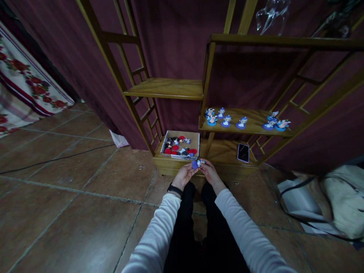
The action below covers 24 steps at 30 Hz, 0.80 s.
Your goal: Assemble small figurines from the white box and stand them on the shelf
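Forearms (162,220) in pale sleeves reach forward and down over dark-trousered legs (189,197), angled inward so that the left hand (184,175) and right hand (209,172) come close together at the centre. The left hand, with a black band (174,189) at its wrist, pinches a purple base (195,164); the right grips a small white-and-blue figure (199,162) just beside it. Whether base and figure are joined cannot be told.

Just beyond the left hand, a shallow box (195,140) of toys (187,140) and red discs (167,151) sits on the low board (224,151) of a wooden shelf (167,89). To the right hand's right, a phone (243,152) lies on that board; farther ahead, purple- and blue-based figurines (226,121) occupy a higher board (253,115). Behind hangs a maroon curtain (176,45). Brown tiles (99,212) spread leftward from the hands; well to their right rests a pale bag (345,197).
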Motion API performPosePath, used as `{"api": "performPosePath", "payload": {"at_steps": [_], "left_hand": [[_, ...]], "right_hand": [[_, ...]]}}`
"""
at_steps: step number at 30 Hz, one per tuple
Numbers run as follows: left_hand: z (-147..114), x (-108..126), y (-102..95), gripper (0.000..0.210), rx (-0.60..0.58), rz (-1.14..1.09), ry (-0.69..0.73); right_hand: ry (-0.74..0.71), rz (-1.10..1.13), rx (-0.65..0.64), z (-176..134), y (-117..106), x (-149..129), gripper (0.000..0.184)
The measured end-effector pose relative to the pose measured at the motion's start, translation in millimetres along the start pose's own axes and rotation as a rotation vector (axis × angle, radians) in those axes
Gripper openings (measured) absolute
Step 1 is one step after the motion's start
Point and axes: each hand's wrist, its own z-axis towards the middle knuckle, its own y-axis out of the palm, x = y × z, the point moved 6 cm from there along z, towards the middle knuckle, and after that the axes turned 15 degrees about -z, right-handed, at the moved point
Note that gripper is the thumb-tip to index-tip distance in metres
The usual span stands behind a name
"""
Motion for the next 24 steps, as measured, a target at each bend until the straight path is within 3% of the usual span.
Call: {"api": "performPosePath", "payload": {"at_steps": [10,24], "left_hand": [[-3.8,-0.6,7.0,0.03,-0.079,0.046,-0.024],[-1.8,-1.9,9.6,0.007,-0.002,0.049,0.01]], "right_hand": [[-0.012,0.015,-0.015,-1.4,0.6,-1.2,0.037],[-0.175,-0.092,0.074,-5.8,-0.7,-11.0,0.043]]}}
